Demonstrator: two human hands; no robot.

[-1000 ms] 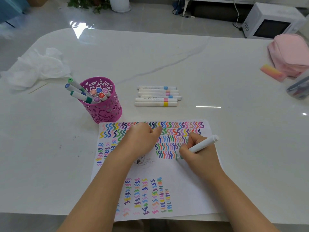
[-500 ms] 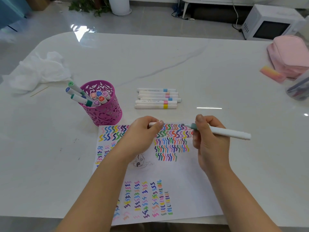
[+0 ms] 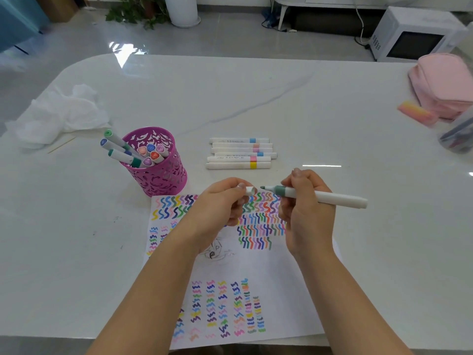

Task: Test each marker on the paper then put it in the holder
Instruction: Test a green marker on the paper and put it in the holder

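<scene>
My right hand [image 3: 305, 208] grips an uncapped white marker [image 3: 330, 198] with a grey-green tip, held level above the paper [image 3: 286, 285] with its tip pointing left. My left hand [image 3: 220, 204] pinches the marker's white cap [image 3: 249, 191], its open end facing the tip a short gap away. The paper is covered with rows of coloured squiggles. A magenta cut-out holder [image 3: 158, 172] stands to the left with several markers in it. Several capped white markers [image 3: 240, 152] lie in a row behind my hands.
A crumpled white tissue [image 3: 61, 114] and a thin stick lie at the far left. At the right edge are a pink pouch [image 3: 445, 83], a pink-orange eraser [image 3: 416, 114] and a clear case [image 3: 458, 135]. A microwave [image 3: 412, 34] stands on the floor beyond the table.
My right hand stopped drawing on the paper, lifted the marker and turned it level. My left hand rose with the cap and brought it close to the marker's tip.
</scene>
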